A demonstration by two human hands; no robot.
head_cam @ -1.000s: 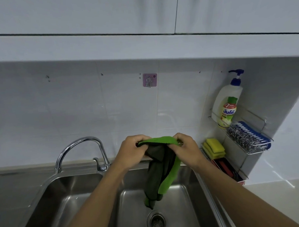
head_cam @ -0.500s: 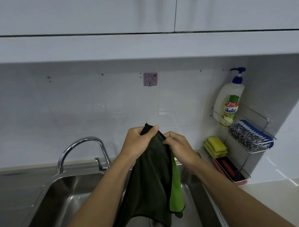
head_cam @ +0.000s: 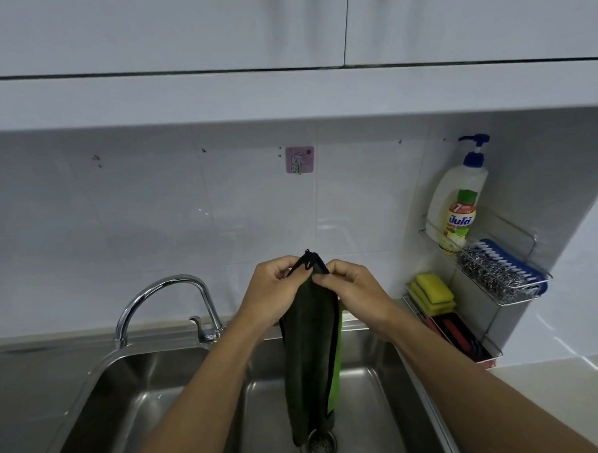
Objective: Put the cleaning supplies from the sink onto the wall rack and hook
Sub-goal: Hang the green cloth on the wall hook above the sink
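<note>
Cloth (head_cam: 311,345) held up by both hands at lower centre of the frame, above the sink (head_cam: 143,387).
The left hand (head_cam: 276,289) and the right hand (head_cam: 351,285) each pinch its top edge with curled fingers. It hangs straight down, dark in front with a bright green strip on its right side, and its lower end is near the drain (head_cam: 319,446). At right, the pump bottle (head_cam: 461,205) on the wall rack (head_cam: 520,299) carries a label with a red "7" and blue Thai letters; the smaller print is unreadable. The pink hook (head_cam: 299,160) at upper centre shows a rabbit drawing.

Soft even light, wide-angle edge bowing
</note>
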